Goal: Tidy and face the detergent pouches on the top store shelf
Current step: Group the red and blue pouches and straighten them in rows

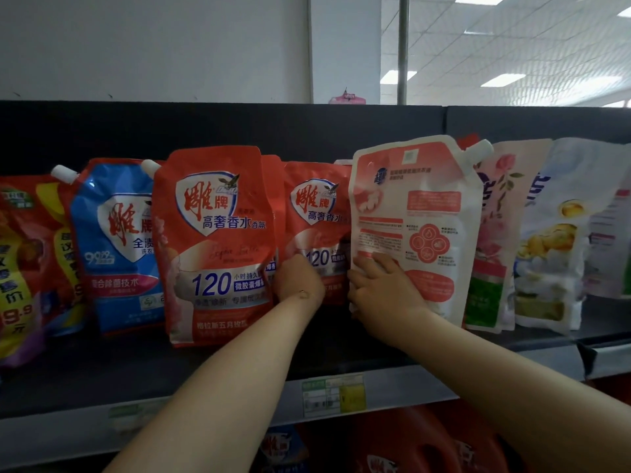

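Detergent pouches stand in a row on the dark top shelf (102,370). My right hand (382,291) grips the lower left edge of a pink-and-white pouch (416,213) that shows its printed back, spout at the upper right. My left hand (298,279) reaches between two red pouches: the front red pouch (211,240) on its left and a second red pouch (316,220) standing further back. Its fingers are tucked behind the front pouch's right edge and hidden.
A blue pouch (116,240) and a red-and-yellow pouch (27,268) stand to the left. A floral pink pouch (495,240) and a white-and-yellow pouch (549,240) lean on the right. Price tags (334,394) sit on the shelf rail, red jugs (392,445) on the shelf below.
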A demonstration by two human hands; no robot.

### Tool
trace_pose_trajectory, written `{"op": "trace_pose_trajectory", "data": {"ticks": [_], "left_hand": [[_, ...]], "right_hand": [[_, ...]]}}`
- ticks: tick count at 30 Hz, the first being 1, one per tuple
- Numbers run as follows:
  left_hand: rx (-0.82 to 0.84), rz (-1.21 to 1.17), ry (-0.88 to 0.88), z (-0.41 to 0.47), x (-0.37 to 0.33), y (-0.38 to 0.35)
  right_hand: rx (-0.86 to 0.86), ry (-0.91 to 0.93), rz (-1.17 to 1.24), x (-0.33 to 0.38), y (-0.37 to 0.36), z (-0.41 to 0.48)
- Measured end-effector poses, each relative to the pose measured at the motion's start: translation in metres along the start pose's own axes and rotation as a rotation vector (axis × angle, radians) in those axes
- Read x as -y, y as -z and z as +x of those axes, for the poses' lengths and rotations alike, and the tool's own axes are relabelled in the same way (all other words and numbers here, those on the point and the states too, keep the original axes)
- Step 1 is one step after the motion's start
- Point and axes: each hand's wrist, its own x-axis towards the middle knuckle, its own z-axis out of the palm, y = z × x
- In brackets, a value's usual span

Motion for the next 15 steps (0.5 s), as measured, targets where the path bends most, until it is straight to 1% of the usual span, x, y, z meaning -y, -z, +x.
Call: {"op": "trace_pose_trajectory", "data": {"ticks": [3, 7, 12, 15], "left_hand": [[-0.025, 0.142, -0.122, -0.003, -0.004, -0.001], [0.014, 0.262, -0.297, -0.013, -0.004, 0.004], [0.067, 0.261, -0.491, -0.041, -0.021, 0.007], [0.112, 0.244, -0.502, -0.048, -0.029, 0.01]], "right_hand": [[-0.015, -0.008, -0.006, 0.0, -0.002, 0.001], [-0.02, -0.034, -0.012, -0.003, -0.004, 0.003], [-0.087, -0.073, 0.067, -0.008, -0.008, 0.007], [-0.097, -0.089, 0.095, -0.01, -0.007, 0.005]]}}
